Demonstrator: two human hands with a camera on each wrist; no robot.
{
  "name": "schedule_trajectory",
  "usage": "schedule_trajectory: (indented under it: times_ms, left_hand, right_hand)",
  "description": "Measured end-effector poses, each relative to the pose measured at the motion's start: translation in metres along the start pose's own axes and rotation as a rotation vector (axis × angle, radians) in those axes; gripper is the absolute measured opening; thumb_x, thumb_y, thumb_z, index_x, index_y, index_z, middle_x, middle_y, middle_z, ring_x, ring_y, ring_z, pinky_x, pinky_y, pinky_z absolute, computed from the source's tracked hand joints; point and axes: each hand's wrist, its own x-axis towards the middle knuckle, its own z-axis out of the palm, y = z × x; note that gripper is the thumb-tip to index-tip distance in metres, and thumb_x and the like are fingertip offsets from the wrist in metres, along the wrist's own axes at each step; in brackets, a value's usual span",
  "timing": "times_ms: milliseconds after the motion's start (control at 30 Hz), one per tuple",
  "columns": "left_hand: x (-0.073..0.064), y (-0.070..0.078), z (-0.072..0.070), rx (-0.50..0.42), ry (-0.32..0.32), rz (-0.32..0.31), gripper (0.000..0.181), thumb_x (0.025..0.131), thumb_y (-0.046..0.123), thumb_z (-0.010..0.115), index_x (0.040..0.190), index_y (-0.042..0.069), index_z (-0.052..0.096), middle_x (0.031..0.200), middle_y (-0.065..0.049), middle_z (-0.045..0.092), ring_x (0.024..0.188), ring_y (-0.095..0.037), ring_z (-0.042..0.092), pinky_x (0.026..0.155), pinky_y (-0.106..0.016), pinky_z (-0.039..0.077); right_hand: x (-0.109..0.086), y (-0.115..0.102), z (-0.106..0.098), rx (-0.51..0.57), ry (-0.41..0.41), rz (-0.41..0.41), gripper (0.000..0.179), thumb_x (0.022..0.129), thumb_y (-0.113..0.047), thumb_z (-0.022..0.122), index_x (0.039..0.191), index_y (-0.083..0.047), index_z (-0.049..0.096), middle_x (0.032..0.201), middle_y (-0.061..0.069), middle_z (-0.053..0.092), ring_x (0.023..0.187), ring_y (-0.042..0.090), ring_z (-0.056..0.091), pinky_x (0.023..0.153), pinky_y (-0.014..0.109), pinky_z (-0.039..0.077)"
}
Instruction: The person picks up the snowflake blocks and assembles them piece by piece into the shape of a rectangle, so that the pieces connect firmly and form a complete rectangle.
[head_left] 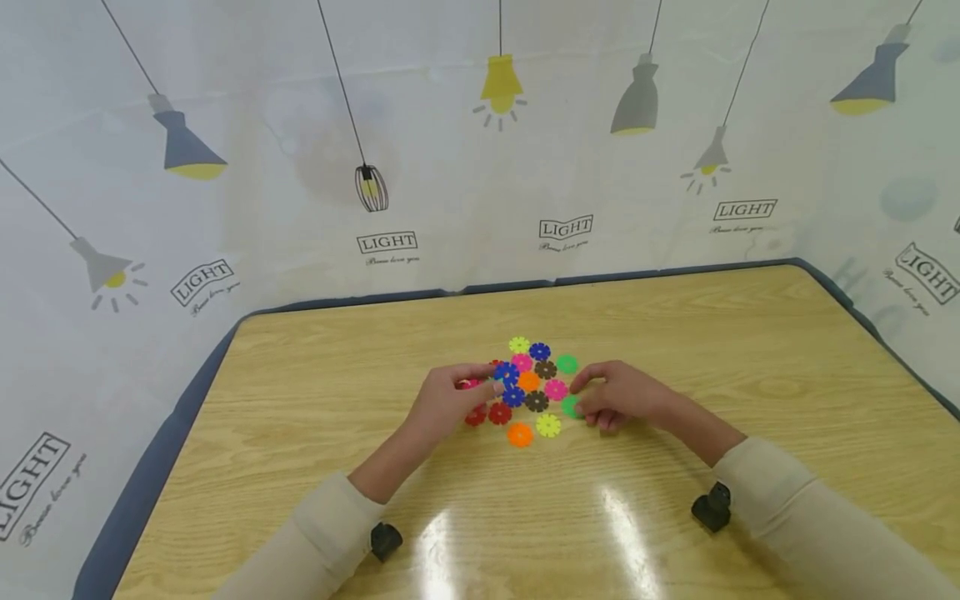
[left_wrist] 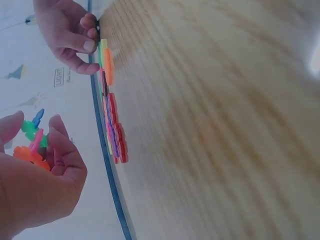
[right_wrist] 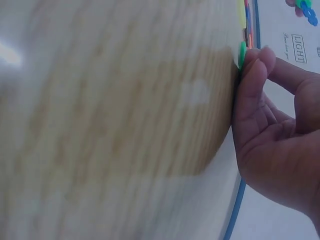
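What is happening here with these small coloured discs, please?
A person's left hand holds a cluster of joined discs above the table. The right hand has its fingertips at a green disc; whether it grips it is unclear. More discs lie flat between the hands.

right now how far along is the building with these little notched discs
Looks done: several discs are joined into a small cluster, with blue, green, pink and orange showing. In hand: the left hand holds that cluster above the table; the right hand is at the nearer green disc, grip unclear. Left: probably adding some loose discs lying there, though the finished shape isn't shown.
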Motion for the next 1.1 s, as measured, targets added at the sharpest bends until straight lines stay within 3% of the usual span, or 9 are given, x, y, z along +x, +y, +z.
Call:
schedule_trajectory:
  times_ms: [133, 267, 467, 667, 800, 1100]
  left_hand:
    - [0.001, -0.001, 0.0, 0.004, -0.002, -0.004, 0.039, 0.089, 0.028, 0.072, 0.124, 0.011, 0.067, 0.09, -0.013, 0.071, 0.077, -0.028, 0.065, 0.054, -0.022, 0.041]
    - [0.001, -0.002, 0.0, 0.026, -0.001, 0.009, 0.036, 0.089, 0.026, 0.072, 0.121, 0.011, 0.068, 0.099, -0.009, 0.069, 0.077, -0.022, 0.063, 0.061, -0.024, 0.048]
    - [-0.001, -0.002, 0.0, 0.059, -0.021, 0.024, 0.035, 0.089, 0.026, 0.071, 0.121, 0.012, 0.067, 0.107, -0.004, 0.066, 0.084, -0.018, 0.061, 0.072, -0.027, 0.054]
    - [-0.003, 0.001, -0.001, 0.107, -0.029, 0.038, 0.036, 0.09, 0.029, 0.071, 0.121, 0.013, 0.067, 0.108, -0.003, 0.066, 0.086, -0.018, 0.059, 0.073, -0.027, 0.053]
    - [-0.005, 0.002, -0.001, 0.136, -0.027, 0.053, 0.035, 0.09, 0.028, 0.071, 0.122, 0.014, 0.067, 0.112, -0.003, 0.065, 0.088, -0.019, 0.058, 0.074, -0.027, 0.053]
    - [-0.004, 0.002, 0.0, 0.158, -0.026, 0.117, 0.032, 0.09, 0.025, 0.071, 0.119, 0.014, 0.068, 0.112, -0.003, 0.066, 0.088, -0.02, 0.055, 0.07, -0.027, 0.052]
  right_hand:
    - [0.001, -0.004, 0.005, -0.075, 0.033, 0.012, 0.029, 0.086, -0.013, 0.072, 0.11, -0.003, 0.058, 0.067, 0.01, 0.063, 0.049, 0.017, 0.054, 0.048, 0.027, 0.049]
    - [0.001, -0.01, 0.007, -0.137, 0.039, 0.025, 0.026, 0.086, -0.013, 0.073, 0.102, -0.001, 0.057, 0.065, 0.009, 0.06, 0.049, 0.016, 0.053, 0.047, 0.026, 0.047]
    - [-0.001, -0.008, 0.002, -0.186, -0.015, 0.026, 0.022, 0.09, -0.017, 0.07, 0.09, -0.001, 0.056, 0.06, 0.005, 0.056, 0.048, 0.013, 0.049, 0.047, 0.023, 0.043]
    - [-0.003, -0.008, -0.002, -0.123, -0.06, 0.018, 0.019, 0.096, -0.018, 0.061, 0.09, -0.001, 0.056, 0.063, 0.007, 0.059, 0.048, 0.014, 0.048, 0.048, 0.025, 0.041]
    - [-0.002, -0.01, -0.004, -0.065, -0.06, 0.015, 0.019, 0.098, -0.019, 0.056, 0.095, 0.0, 0.057, 0.068, 0.009, 0.062, 0.051, 0.016, 0.052, 0.051, 0.027, 0.047]
    - [-0.003, -0.024, -0.006, 0.046, -0.081, -0.039, 0.025, 0.101, -0.021, 0.052, 0.099, 0.004, 0.055, 0.076, 0.011, 0.062, 0.061, 0.018, 0.056, 0.059, 0.029, 0.05]
